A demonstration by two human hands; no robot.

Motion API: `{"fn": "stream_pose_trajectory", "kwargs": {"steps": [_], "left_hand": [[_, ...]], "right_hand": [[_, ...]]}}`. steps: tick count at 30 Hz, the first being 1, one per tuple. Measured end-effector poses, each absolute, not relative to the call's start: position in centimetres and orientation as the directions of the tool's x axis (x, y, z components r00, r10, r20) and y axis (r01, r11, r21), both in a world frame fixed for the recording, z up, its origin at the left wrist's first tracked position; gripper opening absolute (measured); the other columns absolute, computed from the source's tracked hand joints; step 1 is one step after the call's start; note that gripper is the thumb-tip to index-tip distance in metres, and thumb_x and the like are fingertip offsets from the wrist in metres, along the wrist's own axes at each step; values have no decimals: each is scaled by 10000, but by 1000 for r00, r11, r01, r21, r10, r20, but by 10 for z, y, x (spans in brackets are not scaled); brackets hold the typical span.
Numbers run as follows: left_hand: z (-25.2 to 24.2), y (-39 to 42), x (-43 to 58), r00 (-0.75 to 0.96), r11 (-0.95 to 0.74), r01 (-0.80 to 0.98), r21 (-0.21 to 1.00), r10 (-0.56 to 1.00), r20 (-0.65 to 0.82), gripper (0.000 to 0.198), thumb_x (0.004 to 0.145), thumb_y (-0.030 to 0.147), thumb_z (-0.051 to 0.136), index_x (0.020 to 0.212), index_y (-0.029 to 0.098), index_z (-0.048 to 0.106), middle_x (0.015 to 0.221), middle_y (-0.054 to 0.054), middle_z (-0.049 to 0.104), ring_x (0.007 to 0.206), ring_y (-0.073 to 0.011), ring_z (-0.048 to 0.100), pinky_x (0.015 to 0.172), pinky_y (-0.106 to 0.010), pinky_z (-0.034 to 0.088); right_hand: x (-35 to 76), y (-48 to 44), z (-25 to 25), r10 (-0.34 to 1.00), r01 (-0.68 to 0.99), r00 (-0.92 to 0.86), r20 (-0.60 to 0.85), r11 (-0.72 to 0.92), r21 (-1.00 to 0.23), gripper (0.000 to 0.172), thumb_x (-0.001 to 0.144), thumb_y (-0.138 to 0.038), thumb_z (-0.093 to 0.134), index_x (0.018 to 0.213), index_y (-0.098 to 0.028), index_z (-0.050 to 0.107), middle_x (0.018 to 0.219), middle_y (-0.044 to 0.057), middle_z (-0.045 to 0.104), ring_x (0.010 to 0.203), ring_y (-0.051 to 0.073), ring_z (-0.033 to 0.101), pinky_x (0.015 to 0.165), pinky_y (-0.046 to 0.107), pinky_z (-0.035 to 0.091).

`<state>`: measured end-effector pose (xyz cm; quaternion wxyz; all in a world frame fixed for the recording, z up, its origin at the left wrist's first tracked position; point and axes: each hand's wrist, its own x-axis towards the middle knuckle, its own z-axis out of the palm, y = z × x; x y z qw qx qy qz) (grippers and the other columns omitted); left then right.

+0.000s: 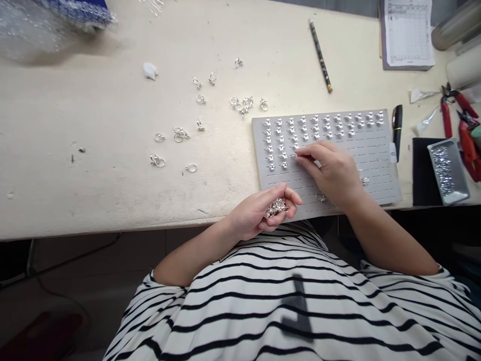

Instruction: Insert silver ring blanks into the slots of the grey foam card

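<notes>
Left of the left hand [259,213], loose silver rings [180,134] lie apart on the surface [93,125]. This hand is curled closed and holds a bunch of silver pieces [275,208] in the palm. Just right of it is a grey board [376,165], and the right hand [328,170] rests above it, the fingers [310,153] pinching one small silver piece [295,156]. Beyond these fingers stand rows of silver stars [302,128]. Far right of this hand lie red pliers [446,113].
</notes>
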<state>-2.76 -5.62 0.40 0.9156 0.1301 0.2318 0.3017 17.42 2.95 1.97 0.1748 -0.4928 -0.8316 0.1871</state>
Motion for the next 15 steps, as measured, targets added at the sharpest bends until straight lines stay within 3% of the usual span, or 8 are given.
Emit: {"fn": "stream_pose_trajectory", "kwargs": {"steps": [15], "left_hand": [[3,-57,-28,703,778,-491,392,620,-349,405,1029,529,516,976,148,642,776,5,554,453,-13,294,353,-100,182]], "right_hand": [[170,30,23,878,769,-470,96,460,-444,159,1015,-388,557,996,-298,687,968,58,702,922,252,630,794,428,505]]}}
